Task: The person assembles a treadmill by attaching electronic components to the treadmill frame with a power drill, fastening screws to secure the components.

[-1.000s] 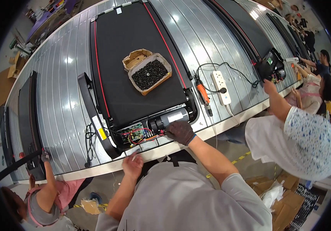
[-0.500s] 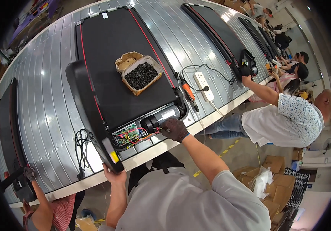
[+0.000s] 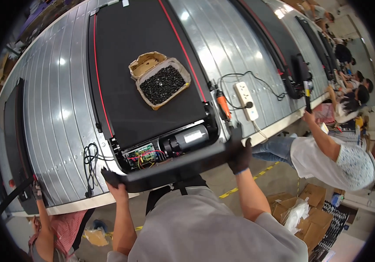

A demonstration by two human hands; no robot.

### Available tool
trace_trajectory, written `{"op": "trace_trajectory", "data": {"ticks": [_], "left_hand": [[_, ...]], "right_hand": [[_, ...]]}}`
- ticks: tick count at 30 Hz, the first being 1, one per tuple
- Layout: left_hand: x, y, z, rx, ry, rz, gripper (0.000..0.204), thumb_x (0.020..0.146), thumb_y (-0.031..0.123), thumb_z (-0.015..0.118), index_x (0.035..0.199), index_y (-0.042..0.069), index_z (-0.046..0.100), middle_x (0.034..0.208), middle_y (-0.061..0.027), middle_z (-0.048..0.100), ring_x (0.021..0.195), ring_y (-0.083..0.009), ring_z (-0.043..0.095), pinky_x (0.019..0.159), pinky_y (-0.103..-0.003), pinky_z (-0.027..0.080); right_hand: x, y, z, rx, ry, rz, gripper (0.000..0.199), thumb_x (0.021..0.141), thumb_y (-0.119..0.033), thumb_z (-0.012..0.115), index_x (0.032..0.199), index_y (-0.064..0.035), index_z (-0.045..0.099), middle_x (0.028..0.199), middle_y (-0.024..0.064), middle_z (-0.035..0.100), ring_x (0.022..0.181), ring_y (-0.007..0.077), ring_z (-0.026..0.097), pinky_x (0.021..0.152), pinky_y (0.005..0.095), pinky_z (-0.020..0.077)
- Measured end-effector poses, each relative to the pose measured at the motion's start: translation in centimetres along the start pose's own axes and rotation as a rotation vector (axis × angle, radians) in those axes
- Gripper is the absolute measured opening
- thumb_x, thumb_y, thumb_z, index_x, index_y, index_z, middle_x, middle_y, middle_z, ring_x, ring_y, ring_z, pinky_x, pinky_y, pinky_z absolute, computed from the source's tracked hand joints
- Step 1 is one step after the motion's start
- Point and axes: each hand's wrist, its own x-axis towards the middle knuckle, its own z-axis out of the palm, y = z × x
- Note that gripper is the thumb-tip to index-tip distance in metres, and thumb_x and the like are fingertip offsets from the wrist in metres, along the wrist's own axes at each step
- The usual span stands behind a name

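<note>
A long black treadmill motor cover (image 3: 178, 168) spans my two hands, level along the table's near edge in front of the open motor bay. My left hand (image 3: 118, 192) grips its left end from below. At the right end my right hand (image 3: 240, 159), in a dark glove, is closed on the cover, its fingers partly hidden. Just beyond the cover lies the treadmill (image 3: 148, 126) with its black belt and red side lines. Its bay shows a black cylindrical motor (image 3: 189, 139) and a green circuit board (image 3: 141, 155) with coloured wires.
A cardboard box of black screws (image 3: 163, 85) rests on the belt. An orange electric screwdriver (image 3: 223, 105) and a white power strip (image 3: 246, 101) lie at the right. A coiled black cable (image 3: 92, 163) lies left. Co-workers stand on both sides, one in a white shirt (image 3: 322, 157).
The motor cover has swung from upright on the left to lying crosswise along the near edge. My right hand has left the wiring and taken the cover's right end.
</note>
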Motion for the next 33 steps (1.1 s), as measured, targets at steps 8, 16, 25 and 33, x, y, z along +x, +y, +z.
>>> {"op": "trace_trajectory", "data": {"ticks": [8,16,25,33], "left_hand": [[-3.9,6.2,6.7,0.18,0.023,0.233,0.1,0.076,0.06,0.08,0.146,0.003,0.036,0.116,-0.0096,0.05,0.113,-0.025,0.051,0.114,-0.05,0.035],[-3.4,5.2,5.5,0.203,0.131,0.166,0.063,0.079,0.043,0.08,0.115,0.004,0.046,0.102,-0.0083,0.048,0.095,-0.0212,0.049,0.102,-0.049,0.045],[-3.3,5.1,6.7,0.202,-0.013,0.2,0.068,0.074,0.044,0.085,0.113,0.005,0.045,0.099,-0.0075,0.045,0.093,-0.0216,0.047,0.102,-0.048,0.044],[-4.9,5.1,5.2,0.277,-0.047,0.356,0.07,0.069,0.046,0.083,0.112,0.005,0.046,0.099,-0.0105,0.046,0.087,-0.0242,0.048,0.1,-0.052,0.045]], "right_hand": [[-1.1,-1.4,0.7,-0.593,-0.033,-0.396,0.037,0.094,-0.042,0.055,0.101,-0.0062,0.063,0.096,0.012,0.062,0.09,0.029,0.061,0.085,0.045,0.0509],[2.5,-6.3,8.9,-1.464,0.2,-0.028,0.022,0.088,-0.006,0.067,0.109,0.0001,0.064,0.089,0.0048,0.066,0.09,0.0222,0.067,0.089,0.0389,0.0524],[8.9,10.5,10.7,-2.246,-1.245,-0.267,0.061,0.069,-0.022,0.081,0.126,-0.0148,0.06,0.135,0.0095,0.056,0.13,0.0328,0.049,0.111,0.0475,0.0406],[8.5,11.0,10.4,-2.274,-1.263,-0.27,0.056,0.064,-0.018,0.078,0.117,-0.0171,0.061,0.135,0.0085,0.055,0.122,0.0327,0.053,0.104,0.0475,0.0454]]}}
